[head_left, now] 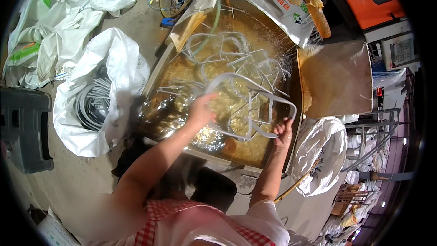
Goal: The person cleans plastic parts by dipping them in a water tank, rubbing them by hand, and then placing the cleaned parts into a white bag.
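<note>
A light grey, looped plastic frame (pixel 293 105) with thin cross pieces is held over a tub of water (pixel 191 148). At its right side the fingers of my right hand (pixel 284 133) are curled round the rim. My left hand (pixel 201 110) is closed at the frame's left edge, with part of its grip hidden. Beyond the held frame, more grey plastic frames (pixel 218 54) lie in the brownish water. Thin grey strips (pixel 180 85) float left of them, near my left hand.
A white sack (pixel 120 50) with coiled grey strips (pixel 93 102) stands left of the tub. A dark plastic case (pixel 27 127) is at far left. To the right are a brownish board (pixel 339 82) and another white sack (pixel 325 148). Water splashes at the far right.
</note>
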`<state>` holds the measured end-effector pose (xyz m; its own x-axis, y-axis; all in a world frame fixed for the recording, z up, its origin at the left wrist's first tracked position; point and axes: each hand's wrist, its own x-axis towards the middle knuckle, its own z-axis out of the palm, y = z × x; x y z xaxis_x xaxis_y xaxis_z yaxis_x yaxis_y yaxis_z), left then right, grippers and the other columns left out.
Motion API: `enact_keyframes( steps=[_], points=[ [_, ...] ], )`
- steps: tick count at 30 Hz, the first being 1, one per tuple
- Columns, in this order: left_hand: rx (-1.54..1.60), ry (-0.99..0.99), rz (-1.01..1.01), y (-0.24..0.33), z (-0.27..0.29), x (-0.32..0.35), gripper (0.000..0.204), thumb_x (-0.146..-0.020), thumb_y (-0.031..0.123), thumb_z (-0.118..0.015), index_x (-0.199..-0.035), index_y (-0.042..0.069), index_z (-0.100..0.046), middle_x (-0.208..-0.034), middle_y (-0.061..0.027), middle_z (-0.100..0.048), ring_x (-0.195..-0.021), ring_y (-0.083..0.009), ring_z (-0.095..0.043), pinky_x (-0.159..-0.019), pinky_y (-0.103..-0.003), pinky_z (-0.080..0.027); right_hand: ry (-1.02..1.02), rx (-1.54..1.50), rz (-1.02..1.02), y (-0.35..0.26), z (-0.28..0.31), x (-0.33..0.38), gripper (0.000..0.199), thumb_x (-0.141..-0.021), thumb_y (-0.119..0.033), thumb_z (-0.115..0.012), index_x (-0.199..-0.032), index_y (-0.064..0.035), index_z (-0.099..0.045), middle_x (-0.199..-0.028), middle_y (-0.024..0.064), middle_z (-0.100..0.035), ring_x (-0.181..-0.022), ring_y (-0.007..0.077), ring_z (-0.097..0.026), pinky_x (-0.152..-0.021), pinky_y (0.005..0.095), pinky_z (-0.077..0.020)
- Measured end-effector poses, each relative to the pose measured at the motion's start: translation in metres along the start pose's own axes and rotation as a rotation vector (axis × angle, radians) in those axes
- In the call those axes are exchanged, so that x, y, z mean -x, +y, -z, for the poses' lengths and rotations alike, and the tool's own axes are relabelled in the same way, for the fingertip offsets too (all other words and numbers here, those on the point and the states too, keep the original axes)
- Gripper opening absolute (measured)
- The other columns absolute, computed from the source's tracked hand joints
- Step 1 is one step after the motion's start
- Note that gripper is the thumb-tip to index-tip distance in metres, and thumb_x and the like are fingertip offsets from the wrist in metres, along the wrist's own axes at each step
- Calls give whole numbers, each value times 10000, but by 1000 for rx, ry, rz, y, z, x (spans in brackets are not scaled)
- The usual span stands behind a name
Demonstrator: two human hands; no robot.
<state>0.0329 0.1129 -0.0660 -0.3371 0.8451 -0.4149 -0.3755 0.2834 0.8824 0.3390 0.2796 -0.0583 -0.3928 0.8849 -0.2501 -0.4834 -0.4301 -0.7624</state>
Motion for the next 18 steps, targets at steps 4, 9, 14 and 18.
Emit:
enact_keyframes(
  steps=[4,9,14,18],
  points=[
    [610,141,321,8,5,-1,437,-792,-141,-339,-1176,10,-480,-963,-146,-518,-685,-205,-574,-505,-290,-486,-109,22,75,-15,8,2,312,-883,-398,-477,-933,-96,-537,-542,-67,-289,-436,48,-268,-435,203,-232],
    [863,-71,408,4,-17,16,329,-889,102,-282,-1168,-47,-371,-1076,-202,-432,-1020,-383,-493,-904,-472,-448,-2,-556,84,31,-4,-9,333,-879,-386,-484,-831,-64,-551,-510,-44,-332,-417,68,-282,-446,229,-259],
    [976,-419,378,-6,-23,27,437,-851,187,-362,-1201,-75,-338,-1134,-231,-439,-1161,-381,-396,-1016,-460,-317,47,-630,106,39,-26,-10,362,-881,-398,-471,-789,-55,-542,-492,-35,-319,-414,87,-287,-453,239,-262],
    [538,-488,106,-18,-32,37,510,-838,286,-465,-1220,-35,-358,-1178,-227,-475,-1066,-342,-496,-940,-410,-392,229,-144,323,53,-94,5,298,-894,-382,-477,-773,-110,-473,-526,-41,-313,-455,77,-307,-447,226,-270]
  ],
)
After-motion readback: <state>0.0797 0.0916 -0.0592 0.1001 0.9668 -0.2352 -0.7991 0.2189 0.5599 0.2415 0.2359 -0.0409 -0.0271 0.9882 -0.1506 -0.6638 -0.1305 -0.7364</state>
